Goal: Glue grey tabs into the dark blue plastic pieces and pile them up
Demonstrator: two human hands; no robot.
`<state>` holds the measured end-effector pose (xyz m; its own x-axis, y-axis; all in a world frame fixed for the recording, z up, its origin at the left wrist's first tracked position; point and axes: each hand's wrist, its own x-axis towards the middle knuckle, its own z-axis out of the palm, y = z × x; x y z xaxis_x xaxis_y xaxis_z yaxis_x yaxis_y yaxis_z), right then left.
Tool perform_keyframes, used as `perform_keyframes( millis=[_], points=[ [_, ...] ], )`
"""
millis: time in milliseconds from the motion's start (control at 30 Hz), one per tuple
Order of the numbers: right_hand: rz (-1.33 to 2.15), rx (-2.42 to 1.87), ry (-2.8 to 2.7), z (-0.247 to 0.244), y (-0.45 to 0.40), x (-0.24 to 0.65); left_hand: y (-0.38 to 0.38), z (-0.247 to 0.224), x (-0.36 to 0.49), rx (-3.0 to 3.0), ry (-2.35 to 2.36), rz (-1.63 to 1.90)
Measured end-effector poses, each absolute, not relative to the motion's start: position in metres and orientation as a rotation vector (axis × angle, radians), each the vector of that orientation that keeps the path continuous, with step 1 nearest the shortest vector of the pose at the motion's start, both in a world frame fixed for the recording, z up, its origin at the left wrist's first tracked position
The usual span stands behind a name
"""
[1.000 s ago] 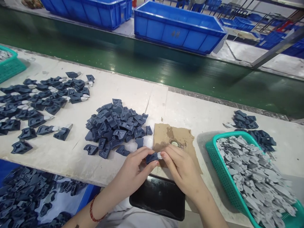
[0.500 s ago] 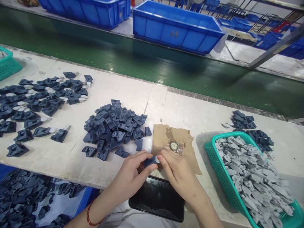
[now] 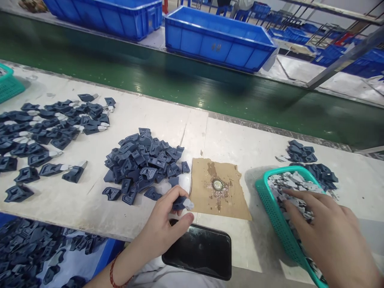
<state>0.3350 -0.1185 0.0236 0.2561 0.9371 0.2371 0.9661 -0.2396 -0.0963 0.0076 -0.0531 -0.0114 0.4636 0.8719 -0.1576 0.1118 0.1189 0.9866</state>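
Note:
My left hand (image 3: 168,220) is closed around a dark blue plastic part (image 3: 178,203) with a light grey piece (image 3: 188,204) set in its end. Over the green basket (image 3: 271,216) my right hand (image 3: 328,228) reaches down, thumb and index finger apart among the light grey pieces (image 3: 295,180); its other fingers are partly hidden. A heap of dark blue parts (image 3: 144,160) lies beyond my left hand. Between the hands is a piece of brown cardboard (image 3: 237,204), bearing a small round container (image 3: 217,185) with wet splashes about it.
A black phone (image 3: 198,252) lies at the table's front edge. Blue parts with grey tips (image 3: 54,128) spread over the left side. More blue parts (image 3: 321,174) sit behind the basket. A green conveyor belt (image 3: 168,88) and blue crates (image 3: 219,44) run along the back.
My right hand has let go of the grey piece on the blue part and moved right, to the basket. My left hand still holds the part, slightly further left.

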Motion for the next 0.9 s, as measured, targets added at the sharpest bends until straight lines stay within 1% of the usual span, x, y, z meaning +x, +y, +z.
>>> perform_keyframes(
  millis=[167, 300, 367, 500, 600, 667, 733, 833, 900],
  points=[
    [-0.29, -2.403, -1.72, -0.001, -0.128, 0.36, -0.049, -0.01, 0.014, 1.446, 0.988, 0.695],
    [-0.316, -2.378, -1.656, 0.005, -0.123, 0.349, -0.05, -0.01, 0.015, 1.567, 0.976, 0.756],
    [-0.26, -2.382, -1.562, 0.014, -0.121, 0.342, -0.051, -0.009, 0.012, 1.595, 0.969, 0.807],
    [-0.009, -2.414, -1.258, 0.028, -0.122, 0.326, -0.056, 0.002, -0.001, 1.65, 0.985, 0.928],
    [0.002, -2.282, -1.252, 0.029, -0.124, 0.315, -0.059, 0.018, -0.021, 1.717, 1.055, 1.06],
    [0.076, -2.103, -1.295, 0.027, -0.124, 0.308, -0.058, 0.029, -0.038, 1.761, 1.215, 1.207],
    [0.214, -1.933, -1.323, 0.024, -0.124, 0.301, -0.053, 0.035, -0.057, 1.764, 1.546, 1.331],
    [0.381, -1.795, -1.397, 0.019, -0.121, 0.292, -0.036, 0.03, -0.091, 1.813, 2.079, 1.394],
    [0.473, -1.726, -1.451, 0.015, -0.119, 0.286, -0.022, 0.019, -0.117, 1.85, 2.263, 1.385]
  ],
)
